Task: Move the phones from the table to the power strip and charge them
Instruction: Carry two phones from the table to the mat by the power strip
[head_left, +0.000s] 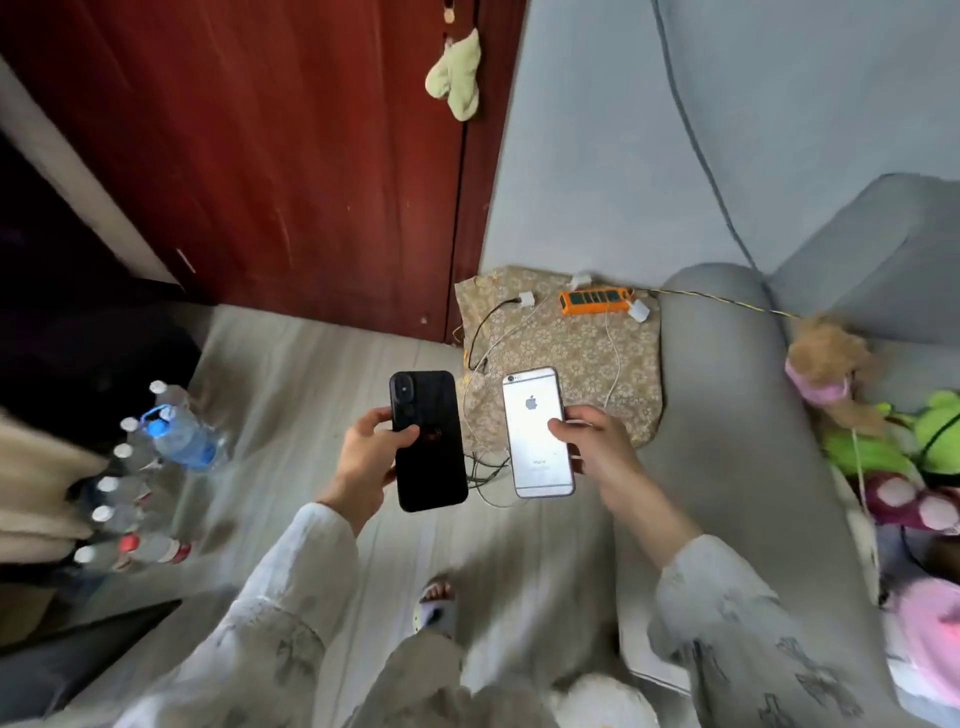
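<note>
My left hand (370, 457) grips a black phone (428, 441), held back side up above the floor. A silver phone (537, 434) with its back facing me is held in my right hand (597, 449). Both phones hover just short of a floral cloth (571, 353) spread on the floor by the wall. At the cloth's far edge lies an orange power strip (595, 300) with white chargers (638, 310) plugged in. White and black cables (485, 332) trail from the chargers across the cloth toward the phones.
A dark red wooden door (260, 156) stands behind the cloth. A grey sofa (727, 415) with plush toys (857, 395) fills the right side. Several water bottles (156, 467) lie on the floor at left. My slippered foot (436, 605) is below the phones.
</note>
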